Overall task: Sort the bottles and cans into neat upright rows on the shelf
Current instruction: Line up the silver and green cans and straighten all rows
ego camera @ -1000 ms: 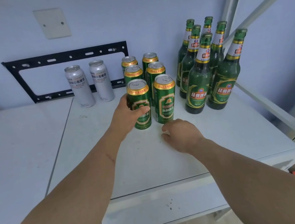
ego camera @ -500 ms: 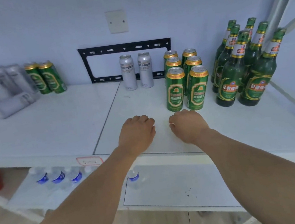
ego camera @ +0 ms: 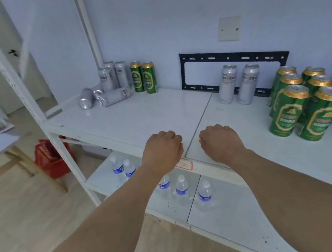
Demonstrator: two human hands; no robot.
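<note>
Left hand (ego camera: 162,150) has let go of the green can; both hands empty, fingers curled, right hand (ego camera: 219,139) resting at shelf (ego camera: 138,117) edge. Green cans (ego camera: 305,104) standing in rows right. View swinging left: fallen silver cans (ego camera: 101,96) are looking like the next job.

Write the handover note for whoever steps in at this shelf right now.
Left hand: curled, holding nothing, at the shelf's front edge.
Right hand: the same, just beside it.
Done: six green cans stand upright in two rows at right; two silver cans stand upright beside them, against the black bracket.
Left: at the far left end of the shelf, fallen silver cans lie on their sides, with upright silver cans and two green cans behind. Stand these up and join them to the matching rows.
</note>
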